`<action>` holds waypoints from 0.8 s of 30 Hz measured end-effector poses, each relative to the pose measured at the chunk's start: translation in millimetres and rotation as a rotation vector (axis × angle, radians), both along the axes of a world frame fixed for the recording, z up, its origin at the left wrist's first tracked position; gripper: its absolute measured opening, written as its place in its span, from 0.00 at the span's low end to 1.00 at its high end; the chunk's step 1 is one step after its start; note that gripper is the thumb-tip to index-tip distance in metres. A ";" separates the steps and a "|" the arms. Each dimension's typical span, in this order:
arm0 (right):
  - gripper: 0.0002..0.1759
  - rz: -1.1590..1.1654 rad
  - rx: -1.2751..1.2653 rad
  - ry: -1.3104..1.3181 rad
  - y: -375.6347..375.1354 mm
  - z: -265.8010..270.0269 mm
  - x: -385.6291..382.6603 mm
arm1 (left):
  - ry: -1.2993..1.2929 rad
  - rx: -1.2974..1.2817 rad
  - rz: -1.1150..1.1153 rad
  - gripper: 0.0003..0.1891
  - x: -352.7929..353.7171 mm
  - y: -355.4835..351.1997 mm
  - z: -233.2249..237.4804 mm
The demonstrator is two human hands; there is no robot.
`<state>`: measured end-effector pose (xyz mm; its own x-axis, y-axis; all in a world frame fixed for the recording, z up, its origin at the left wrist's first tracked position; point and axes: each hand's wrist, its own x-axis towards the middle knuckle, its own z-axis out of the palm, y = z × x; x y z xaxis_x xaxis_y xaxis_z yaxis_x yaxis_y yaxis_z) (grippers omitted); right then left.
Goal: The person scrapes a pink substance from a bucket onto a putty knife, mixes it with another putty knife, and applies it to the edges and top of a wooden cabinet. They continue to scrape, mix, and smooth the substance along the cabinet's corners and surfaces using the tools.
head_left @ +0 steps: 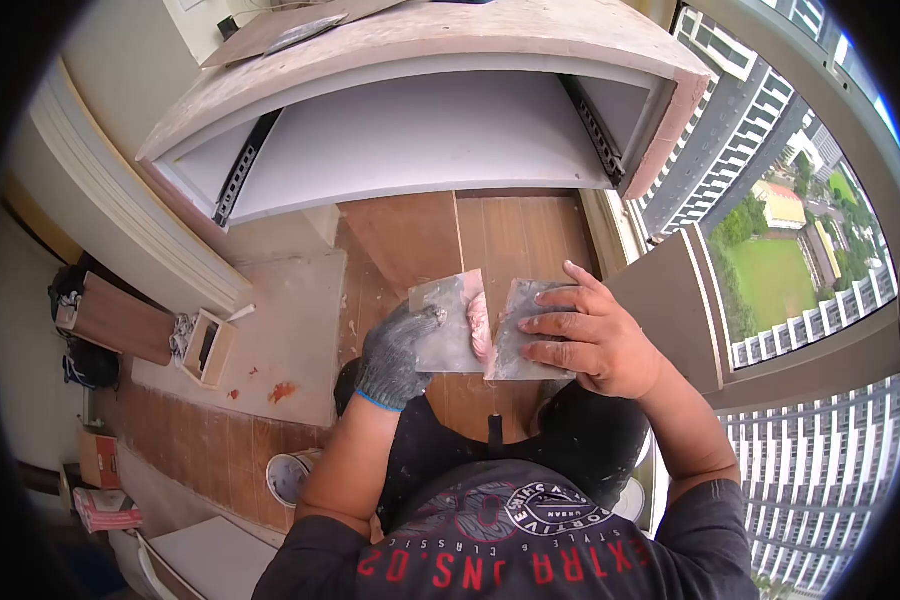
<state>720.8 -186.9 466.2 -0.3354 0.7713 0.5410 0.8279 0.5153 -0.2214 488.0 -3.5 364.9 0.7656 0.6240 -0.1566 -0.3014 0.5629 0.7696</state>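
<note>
A single camera, worn on the person's head, supplied the only view. It faced forward and steeply down over the person's chest. Its fisheye lens bowed straight edges and ringed the frame in black. The left hand point(395, 355) on the left scraper point(452, 320) and the right hand point(590, 345) on the right scraper point(515, 345) lay close to the lens at frame centre. The cabinet shell point(420, 130) filled 12 o'clock, the floor point(200, 440) 8 o'clock, and the window point(800, 260) 3 o'clock.

Wooden floor point(510, 240) — bright window point(800, 220) — pale cabinet point(420, 130)
</note>
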 end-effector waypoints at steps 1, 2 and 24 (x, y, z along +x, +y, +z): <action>0.25 0.029 -0.009 -0.003 3.2 1.2 -2.0 | -0.087 -0.183 -0.022 0.18 1.5 -2.4 4.9; 0.25 0.056 -0.015 -0.006 6.1 2.1 -3.1 | -0.082 -0.085 -0.020 0.18 1.1 -5.2 4.8; 0.14 -0.897 0.498 0.747 -16.0 41.3 111.4 | -0.254 -0.124 -0.337 0.28 37.7 56.1 -99.9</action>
<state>832.2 -202.9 507.6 0.7083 0.2281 0.6680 0.6858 0.0019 -0.7278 525.7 52.5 265.0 0.9472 0.3207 0.0051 -0.2559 0.7457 0.6152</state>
